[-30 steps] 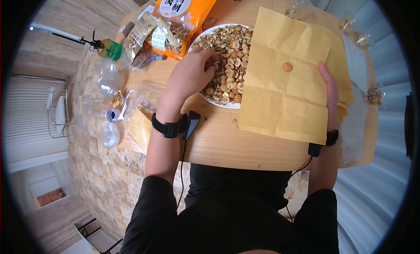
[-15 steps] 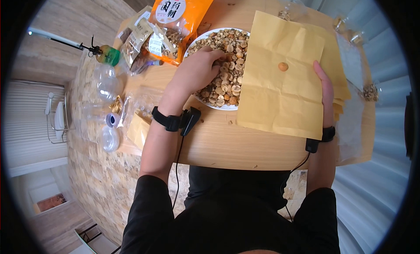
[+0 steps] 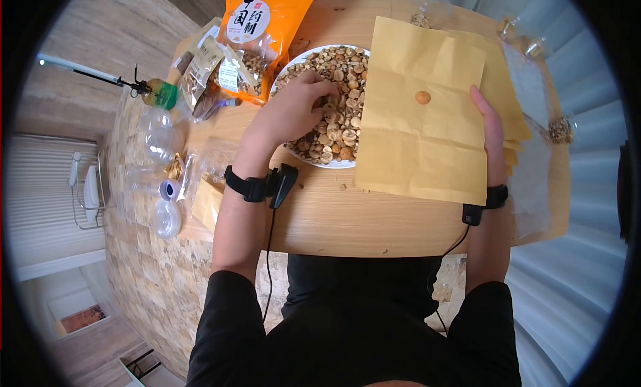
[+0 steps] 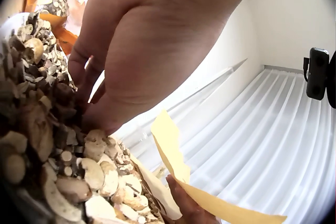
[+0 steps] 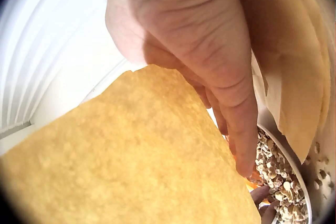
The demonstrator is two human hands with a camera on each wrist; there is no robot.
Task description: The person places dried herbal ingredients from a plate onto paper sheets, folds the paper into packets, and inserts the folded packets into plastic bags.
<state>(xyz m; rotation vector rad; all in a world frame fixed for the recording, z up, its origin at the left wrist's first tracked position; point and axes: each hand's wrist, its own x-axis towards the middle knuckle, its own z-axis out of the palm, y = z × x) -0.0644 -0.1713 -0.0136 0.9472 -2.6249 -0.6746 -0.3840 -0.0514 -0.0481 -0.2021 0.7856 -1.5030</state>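
In the head view a white plate (image 3: 320,165) is heaped with dried herb slices and small chips (image 3: 340,120). My left hand (image 3: 292,110) reaches over the plate's near left side, fingers bent down into the heap. In the left wrist view the thumb tip touches pale slices (image 4: 94,144); I cannot tell whether the fingers grip one. My right hand (image 3: 491,123) holds a creased sheet of brown paper (image 3: 420,147) by its right edge, thumb at the edge and the other fingers hidden beneath. One round orange-brown dried piece (image 3: 422,98) lies on the sheet, which overlaps the plate's right side.
An orange bag (image 3: 267,27) and small packets (image 3: 203,63) lie behind the plate at left. Clear plastic containers (image 3: 163,143) and a green spray bottle (image 3: 160,93) are farther left. More brown paper (image 3: 504,100) and a small container of chips (image 3: 559,129) are at right.
My left fingers have shifted rightward, deeper over the heap. The right hand still holds the sheet, and the round piece on it stays in place. The head view has swung slightly.
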